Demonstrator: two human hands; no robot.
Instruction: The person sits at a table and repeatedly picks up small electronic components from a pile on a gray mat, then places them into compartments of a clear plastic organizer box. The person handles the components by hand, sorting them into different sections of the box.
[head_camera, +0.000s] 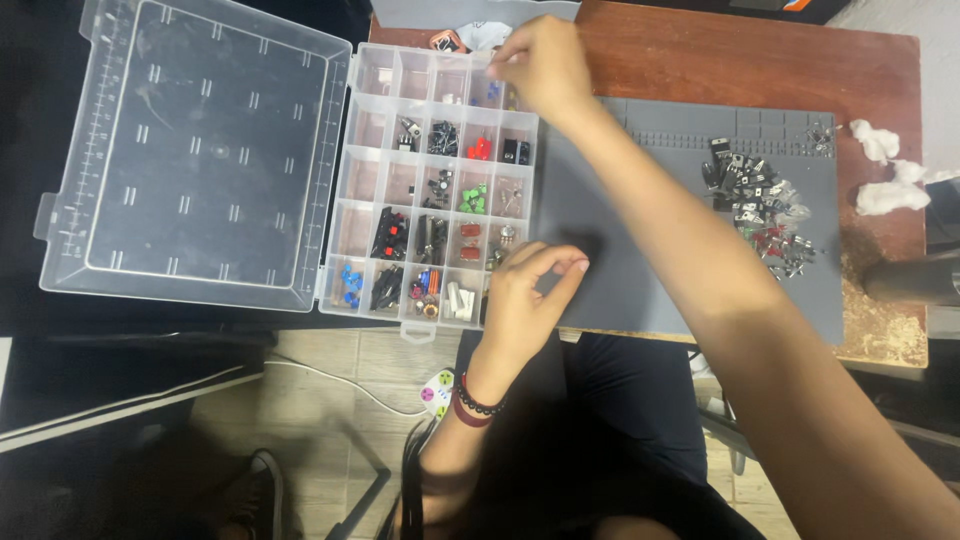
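From the head camera, the right hand (545, 65) reaches to the far corner of the clear compartment box (435, 180), fingers bunched together over a top-row cell; whether they pinch a part I cannot tell. The left hand (525, 290) rests at the box's near edge, thumb and forefinger tips meeting, seemingly on nothing. Just beyond those fingers lie small electronic components (475, 195): light, stiff, thin-legged, best pinched by the body. More loose parts (760, 205) sit on the grey mat (640, 270) covering the table (700, 60).
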